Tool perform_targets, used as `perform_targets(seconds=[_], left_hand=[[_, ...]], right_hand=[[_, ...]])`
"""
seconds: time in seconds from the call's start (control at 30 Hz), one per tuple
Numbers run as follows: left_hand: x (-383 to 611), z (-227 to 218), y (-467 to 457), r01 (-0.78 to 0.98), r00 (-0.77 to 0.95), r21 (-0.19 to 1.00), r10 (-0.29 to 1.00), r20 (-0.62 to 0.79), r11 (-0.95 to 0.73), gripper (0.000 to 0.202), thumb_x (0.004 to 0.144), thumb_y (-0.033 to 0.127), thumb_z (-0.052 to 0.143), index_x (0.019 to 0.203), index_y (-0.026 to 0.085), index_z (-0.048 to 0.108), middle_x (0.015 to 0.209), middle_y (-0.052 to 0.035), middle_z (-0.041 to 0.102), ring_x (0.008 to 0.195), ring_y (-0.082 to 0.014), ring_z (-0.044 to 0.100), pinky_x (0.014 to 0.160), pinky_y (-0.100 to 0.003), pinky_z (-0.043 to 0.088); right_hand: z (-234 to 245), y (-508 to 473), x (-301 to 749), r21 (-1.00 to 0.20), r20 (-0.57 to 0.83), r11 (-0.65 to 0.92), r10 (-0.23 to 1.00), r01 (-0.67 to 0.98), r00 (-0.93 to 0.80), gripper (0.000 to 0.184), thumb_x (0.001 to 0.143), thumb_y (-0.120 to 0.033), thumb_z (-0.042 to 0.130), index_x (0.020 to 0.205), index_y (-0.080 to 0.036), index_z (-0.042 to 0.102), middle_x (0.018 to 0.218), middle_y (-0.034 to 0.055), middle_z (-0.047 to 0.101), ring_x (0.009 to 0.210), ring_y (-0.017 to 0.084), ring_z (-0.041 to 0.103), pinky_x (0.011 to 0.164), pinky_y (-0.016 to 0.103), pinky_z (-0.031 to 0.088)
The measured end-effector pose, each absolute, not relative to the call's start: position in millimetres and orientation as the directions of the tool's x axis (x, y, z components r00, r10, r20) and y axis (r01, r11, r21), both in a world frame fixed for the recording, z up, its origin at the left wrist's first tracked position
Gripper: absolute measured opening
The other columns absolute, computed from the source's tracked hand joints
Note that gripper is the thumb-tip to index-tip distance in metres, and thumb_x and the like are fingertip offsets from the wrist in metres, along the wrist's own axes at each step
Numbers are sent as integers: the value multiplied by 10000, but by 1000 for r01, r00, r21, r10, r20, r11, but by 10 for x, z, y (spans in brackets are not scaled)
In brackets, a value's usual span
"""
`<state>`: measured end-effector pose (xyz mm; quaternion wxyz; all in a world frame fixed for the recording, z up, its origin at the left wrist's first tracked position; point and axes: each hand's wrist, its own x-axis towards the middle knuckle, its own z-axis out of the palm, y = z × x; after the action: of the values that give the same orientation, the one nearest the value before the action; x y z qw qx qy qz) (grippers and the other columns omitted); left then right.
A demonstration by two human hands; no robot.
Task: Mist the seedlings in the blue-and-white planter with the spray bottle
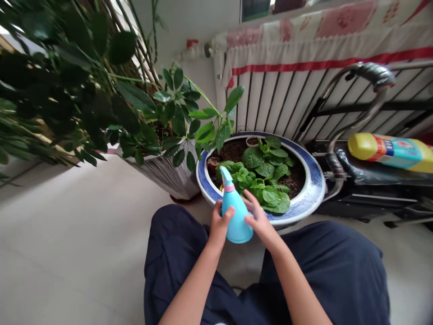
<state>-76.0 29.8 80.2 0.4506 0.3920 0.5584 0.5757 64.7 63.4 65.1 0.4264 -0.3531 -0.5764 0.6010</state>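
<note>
A small blue spray bottle (236, 215) with a pink nozzle is held upright between both my hands, just in front of my knees. My left hand (219, 222) wraps its left side, thumb on the front. My right hand (259, 217) grips its right side, fingers curled round the body. The nozzle points toward a wide blue-and-white bowl planter (306, 201) with soil and broad green leafy plants (267, 176). My dark trousers fill the bottom of the view.
A tall leafy plant (84, 90) in a ribbed grey pot (167, 174) stands to the left. A white radiator (270, 104) under a cloth lines the back wall. At the right, a metal-framed cart (358, 113) carries a yellow bottle (389, 151). Pale floor lies left.
</note>
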Motion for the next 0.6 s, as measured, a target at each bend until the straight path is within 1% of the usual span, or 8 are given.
perform_targets(seconds=[0.03,0.13,0.23,0.3,0.37,0.43,0.53,0.6], left_hand=[[-781,829,313,-98,-302,995,952,-45,16,404,766,579,633,867,194,563,808,-7,609,730,-164,571,686,-269,465],[-839,965,378,52,-333,998,941,53,-37,415,768,587,645,893,192,608,907,-47,645,874,-216,608,798,-315,480],[-845,1177,535,142,-406,984,900,159,-110,504,716,556,711,1056,196,619,1064,-81,654,1051,-263,600,949,-365,441],[-814,1321,707,86,-410,989,900,146,-122,567,673,512,758,1112,191,596,1080,-83,656,1072,-267,607,985,-376,426],[-770,1426,896,20,-395,994,913,106,-107,528,643,442,793,1067,187,610,1088,-85,660,1082,-264,614,1002,-372,419],[-738,1469,1050,-102,-389,989,919,60,-108,461,685,419,763,1063,194,623,1148,-91,657,1126,-258,610,1015,-374,419],[-755,1419,1157,-174,-307,975,949,77,-136,408,682,371,774,1031,196,657,1137,-80,675,1127,-242,622,1062,-378,396],[-809,1351,1161,-279,-215,958,977,1,-62,404,674,373,778,1019,195,663,1074,-68,689,1040,-235,660,1016,-398,445]], right_hand=[[634,563,647,-995,73,38,890,-88,-451,1042,671,-662,727,1504,-233,272,1481,176,446,1266,327,540,983,451,483],[663,449,623,-994,97,105,929,4,-358,969,654,-650,737,1424,-189,373,1403,177,510,1230,340,553,992,455,477],[804,538,645,-951,127,202,945,234,-301,923,644,-563,762,1402,-184,395,1367,171,542,1207,358,562,1001,497,461],[888,670,687,-896,174,288,928,337,-330,932,630,-509,778,1415,-193,388,1400,166,524,1255,369,531,1033,512,434],[918,789,721,-856,234,360,910,371,-343,911,632,-487,770,1408,-187,399,1410,169,518,1277,372,516,1048,515,422],[883,842,718,-830,294,402,904,387,-310,870,645,-475,755,1388,-175,415,1396,173,526,1270,370,521,1051,514,420],[754,778,628,-840,312,384,920,382,-238,837,676,-487,729,1382,-178,401,1377,170,533,1250,357,540,1030,491,448],[671,690,537,-839,287,345,938,420,-197,819,681,-432,719,1379,-166,383,1352,172,540,1233,353,549,1017,489,457]])
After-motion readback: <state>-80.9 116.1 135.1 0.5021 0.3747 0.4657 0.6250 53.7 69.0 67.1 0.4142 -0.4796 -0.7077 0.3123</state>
